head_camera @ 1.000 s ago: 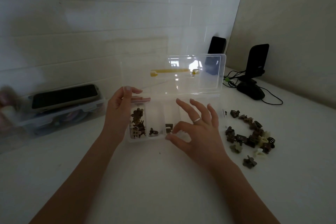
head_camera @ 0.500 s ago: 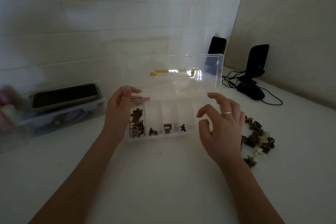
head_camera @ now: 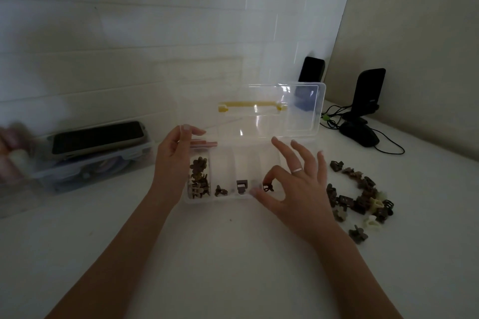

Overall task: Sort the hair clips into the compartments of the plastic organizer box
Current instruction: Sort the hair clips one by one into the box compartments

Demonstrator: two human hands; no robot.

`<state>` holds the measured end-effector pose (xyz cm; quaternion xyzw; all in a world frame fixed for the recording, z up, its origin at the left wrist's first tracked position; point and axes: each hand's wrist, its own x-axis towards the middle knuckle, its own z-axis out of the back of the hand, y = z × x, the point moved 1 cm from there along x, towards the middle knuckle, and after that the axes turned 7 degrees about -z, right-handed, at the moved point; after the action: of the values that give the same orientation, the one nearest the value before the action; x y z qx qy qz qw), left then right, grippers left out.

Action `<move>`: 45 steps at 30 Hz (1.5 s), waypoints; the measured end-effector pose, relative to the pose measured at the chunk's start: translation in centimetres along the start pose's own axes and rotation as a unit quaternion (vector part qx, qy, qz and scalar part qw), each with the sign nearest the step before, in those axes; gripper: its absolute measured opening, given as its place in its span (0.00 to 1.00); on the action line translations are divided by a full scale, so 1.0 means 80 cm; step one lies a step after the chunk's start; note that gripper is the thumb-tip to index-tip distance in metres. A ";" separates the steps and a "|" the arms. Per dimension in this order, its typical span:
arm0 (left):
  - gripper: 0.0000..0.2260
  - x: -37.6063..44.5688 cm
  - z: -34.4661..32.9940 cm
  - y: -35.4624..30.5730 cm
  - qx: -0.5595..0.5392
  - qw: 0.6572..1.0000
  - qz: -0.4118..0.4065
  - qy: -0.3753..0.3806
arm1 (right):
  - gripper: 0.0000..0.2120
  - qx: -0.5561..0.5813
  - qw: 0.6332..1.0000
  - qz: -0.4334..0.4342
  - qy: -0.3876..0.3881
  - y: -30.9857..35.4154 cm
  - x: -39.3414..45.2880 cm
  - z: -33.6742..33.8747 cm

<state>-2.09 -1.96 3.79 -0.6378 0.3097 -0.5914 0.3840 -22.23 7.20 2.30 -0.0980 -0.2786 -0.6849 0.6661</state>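
Organizer box (head_camera: pixel 228 198) sits mid-counter (head_camera: pixel 233 267), lid (head_camera: pixel 269 111) propped up toward the back wall, yellow handle (head_camera: pixel 248 105) visible thru the clear plastic.

L hand (head_camera: pixel 172 163) grips the box's left end, thumb curled over the rear-left rim, fingers wrapped round the side wall.

R hand (head_camera: pixel 295 184) over the box's right part, thumb + index brought together at a small dark clip (head_camera: pixel 267 187) at the front of the 4th compartment from left; other fingers fanned out, ring on one. Can't tell if the clip is actually pinched or only touched, or if it's resting on the compartment floor.

Compartments, L to R: 1st has a heap of brown clips (head_camera: pixel 199 179); 2nd one dark clip (head_camera: pixel 220 191); 3rd one blocky dark clip (head_camera: pixel 241 186); all near the front wall.

Unsorted clips pile (head_camera: pixel 357 194) on the counter's right side, just beside R hand, mostly brown/dark w/ a few pale ones.

Left edge of counter: clear bin (head_camera: pixel 85 166) w/ a phone (head_camera: pixel 97 137) lying on top. Back-right corner: dark stand (head_camera: pixel 363 109) w/ cables.
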 end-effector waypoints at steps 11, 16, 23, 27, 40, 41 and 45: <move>0.15 0.001 0.000 0.004 -0.007 1.000 0.004 -0.006 | 0.18 0.089 0.993 0.009 -0.080 0.001 0.004 0.010; 0.15 0.001 0.001 0.005 -0.013 1.000 0.011 -0.006 | 0.15 0.136 0.990 0.041 -0.002 0.001 0.006 0.008; 0.16 0.003 0.002 0.010 -0.015 1.000 0.013 -0.011 | 0.09 0.195 0.980 0.015 0.026 0.002 0.004 0.010; 0.15 0.002 0.001 0.008 -0.017 1.000 0.006 -0.010 | 0.15 0.179 0.983 0.033 0.038 0.001 0.004 0.004; 0.18 0.003 0.002 0.010 -0.022 0.999 0.021 -0.011 | 0.07 0.256 0.961 0.026 -0.103 0.016 0.001 0.019; 0.18 0.004 0.002 0.010 -0.020 1.000 0.020 -0.012 | 0.06 0.261 0.957 0.049 -0.120 0.021 0.000 0.019; 0.17 0.004 0.002 0.013 -0.019 0.999 0.018 -0.018 | 0.02 0.177 0.970 0.138 -0.097 0.037 0.001 0.000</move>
<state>-1.86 -2.76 3.05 -0.6501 0.3253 -0.5666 0.3879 -19.33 7.25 3.06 -0.0816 -0.4424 -0.5134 0.7308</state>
